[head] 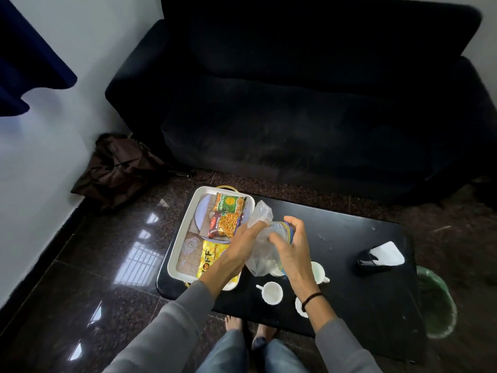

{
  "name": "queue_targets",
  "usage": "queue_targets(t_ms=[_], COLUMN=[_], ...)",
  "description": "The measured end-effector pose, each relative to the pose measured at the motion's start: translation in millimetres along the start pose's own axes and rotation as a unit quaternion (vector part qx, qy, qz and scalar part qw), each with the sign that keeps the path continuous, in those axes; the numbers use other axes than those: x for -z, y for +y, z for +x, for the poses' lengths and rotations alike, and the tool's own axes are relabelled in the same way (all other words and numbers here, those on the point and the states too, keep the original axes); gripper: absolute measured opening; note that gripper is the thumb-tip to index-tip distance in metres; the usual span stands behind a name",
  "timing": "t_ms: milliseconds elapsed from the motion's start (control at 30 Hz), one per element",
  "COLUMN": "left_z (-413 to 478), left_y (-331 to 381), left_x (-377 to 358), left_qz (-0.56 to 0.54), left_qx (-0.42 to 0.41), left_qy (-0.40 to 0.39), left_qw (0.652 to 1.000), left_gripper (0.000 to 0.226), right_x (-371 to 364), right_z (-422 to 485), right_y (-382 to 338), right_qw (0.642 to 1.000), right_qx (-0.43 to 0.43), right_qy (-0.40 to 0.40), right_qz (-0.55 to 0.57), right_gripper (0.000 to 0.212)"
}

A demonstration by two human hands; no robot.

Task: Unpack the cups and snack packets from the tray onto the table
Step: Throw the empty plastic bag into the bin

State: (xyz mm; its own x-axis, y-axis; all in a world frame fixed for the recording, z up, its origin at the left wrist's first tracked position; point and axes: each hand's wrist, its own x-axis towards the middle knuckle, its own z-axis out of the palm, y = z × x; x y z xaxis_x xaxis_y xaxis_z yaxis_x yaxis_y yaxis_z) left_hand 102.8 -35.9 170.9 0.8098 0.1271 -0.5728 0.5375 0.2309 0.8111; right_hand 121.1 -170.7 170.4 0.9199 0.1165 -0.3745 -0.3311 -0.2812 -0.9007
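The left hand (242,244) and right hand (294,251) both clutch a clear plastic bag (259,257) above the black surface (363,292), just right of the white tray (178,232). In the tray lie snack packets (228,224); white cups (272,292) stand on the surface below the bag

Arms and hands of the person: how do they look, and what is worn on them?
Both arms wear grey long sleeves, the left sleeve and the right sleeve, which end short of the wrists. The left hand is bare, with no ring or watch visible. The right hand is bare too; a thin dark band circles its wrist.
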Motion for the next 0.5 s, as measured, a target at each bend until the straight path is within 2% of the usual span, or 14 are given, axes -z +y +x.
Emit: queue_targets(t_ms=[100,200,267,367,500], left_z=[2.4,-4.5,-5.3,-0.2,8.1], left_y=[1.7,7.0,13.8,23.5,26.1], left_x=[3.3,0.4,-2.8,-9.6,-23.1], left_qz=[0.019,0.06,0.094,0.119,0.146], left_qx=[-0.014,-0.071,-0.096,-0.072,-0.028], left_qy=[-0.004,-0.016,-0.012,0.0,-0.024], left_qw=[1.0,0.996,0.991,0.99,0.989], left_gripper=[0.019,0.038,0.042,0.033,0.025], right_x=[2.2,10.1,14.9,22.6,36.9], right_z=[-0.2,-7.6,-10.1,-12.7,-15.2], right_y=[-3.5,-9.4,-14.3,-22.4,-22.2], right_qw=[1.0,0.997,0.993,0.987,0.991], right_qx=[-0.003,-0.002,0.01,0.003,0.023], right_qy=[-0.004,-0.058,-0.107,-0.16,-0.129], right_qz=[-0.001,0.041,0.038,0.027,0.0], right_gripper=[0.07,0.066,0.067,0.085,0.104])
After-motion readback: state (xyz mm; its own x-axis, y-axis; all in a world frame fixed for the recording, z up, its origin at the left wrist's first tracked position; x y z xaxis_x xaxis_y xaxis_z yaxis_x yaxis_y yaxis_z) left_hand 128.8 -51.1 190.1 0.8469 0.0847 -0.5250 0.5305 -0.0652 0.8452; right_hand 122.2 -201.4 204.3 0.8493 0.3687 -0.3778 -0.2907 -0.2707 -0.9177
